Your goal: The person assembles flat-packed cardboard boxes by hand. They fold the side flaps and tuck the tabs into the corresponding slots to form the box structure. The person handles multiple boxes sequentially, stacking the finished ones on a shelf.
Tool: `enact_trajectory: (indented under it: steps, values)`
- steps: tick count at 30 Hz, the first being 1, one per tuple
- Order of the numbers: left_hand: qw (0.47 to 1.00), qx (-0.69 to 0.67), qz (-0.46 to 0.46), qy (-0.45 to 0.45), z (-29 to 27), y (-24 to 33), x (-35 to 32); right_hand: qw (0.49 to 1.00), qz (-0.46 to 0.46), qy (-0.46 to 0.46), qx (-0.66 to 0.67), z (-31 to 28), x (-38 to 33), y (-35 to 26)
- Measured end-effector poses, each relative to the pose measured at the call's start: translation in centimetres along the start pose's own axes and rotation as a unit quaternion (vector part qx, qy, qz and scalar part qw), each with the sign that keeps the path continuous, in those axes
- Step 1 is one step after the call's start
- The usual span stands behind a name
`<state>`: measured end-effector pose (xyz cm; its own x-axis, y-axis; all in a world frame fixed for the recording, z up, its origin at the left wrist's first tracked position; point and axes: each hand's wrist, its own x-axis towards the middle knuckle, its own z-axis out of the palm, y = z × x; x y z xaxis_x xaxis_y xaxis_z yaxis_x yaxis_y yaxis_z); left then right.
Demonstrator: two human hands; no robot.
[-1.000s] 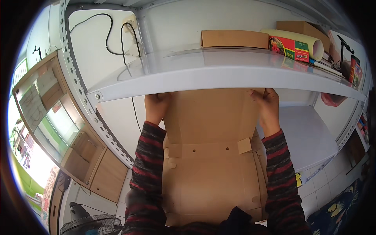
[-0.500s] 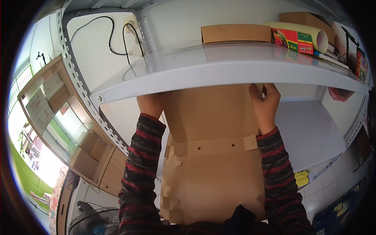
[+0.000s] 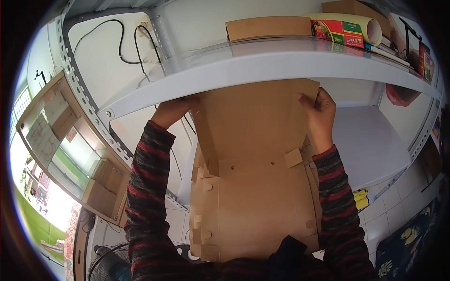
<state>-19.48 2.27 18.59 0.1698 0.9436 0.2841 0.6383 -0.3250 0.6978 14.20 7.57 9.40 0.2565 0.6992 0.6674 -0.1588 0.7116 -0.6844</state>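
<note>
On the left, a wooden cabinet (image 3: 70,136) with glass is seen by a bright opening. Near the bottom, a fan (image 3: 110,264) is partly hidden by a striped sleeve (image 3: 149,187). A black cord (image 3: 123,47) is hung on the white wall. The middle is crossed by a shiny white upper shelf (image 3: 262,65). At the right, a lower shelf (image 3: 370,136) is seen above the tiled floor (image 3: 396,218), and a dark blue patterned cloth (image 3: 398,239) is seen at the bottom.

A brown cardboard box (image 3: 262,201) is held open below the upper shelf's front edge. Its long way is run from the person's body up toward the shelf, and its lid is tilted up. Small flaps are stuck out along its sides. The lid's left side is met by the left hand (image 3: 176,111); its fingers are mostly hidden, so their grip cannot be told. The lid's right edge is pinched by the right hand (image 3: 321,114), with the thumb in front and the fingers closed behind.

On the upper shelf, a long brown box (image 3: 268,28), a red, yellow and green box (image 3: 337,33), a pale roll (image 3: 347,19) and books (image 3: 391,55) are kept. Under it, a red bag (image 3: 401,96) is seen.
</note>
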Motion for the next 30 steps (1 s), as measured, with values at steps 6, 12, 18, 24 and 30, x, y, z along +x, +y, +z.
enact_trajectory:
  steps: [6, 12, 18, 24, 30]
  values:
    - [0.985, 0.115, 0.043, 0.119, 1.3, -2.1, -0.3, 1.0, -0.012, -0.015, -0.02, -0.4, 0.1, -0.4]
    - [0.989, 0.077, 0.019, 0.122, 1.5, -1.4, -0.1, 0.794, -0.399, 0.063, -0.454, -0.5, 0.0, -1.5]
    - [0.994, 0.041, 0.035, 0.094, 1.7, 0.2, -1.3, 0.748, -0.4, -0.013, -0.529, -0.9, 0.7, -2.5]
    - [0.995, -0.078, 0.033, -0.061, 1.1, 1.8, -6.1, 0.872, -0.26, -0.232, -0.343, -5.4, -0.3, -6.3]
    - [0.995, 0.009, 0.035, -0.089, 4.6, 2.9, -16.8, 0.835, -0.274, -0.371, -0.3, -9.2, -9.1, -12.1]
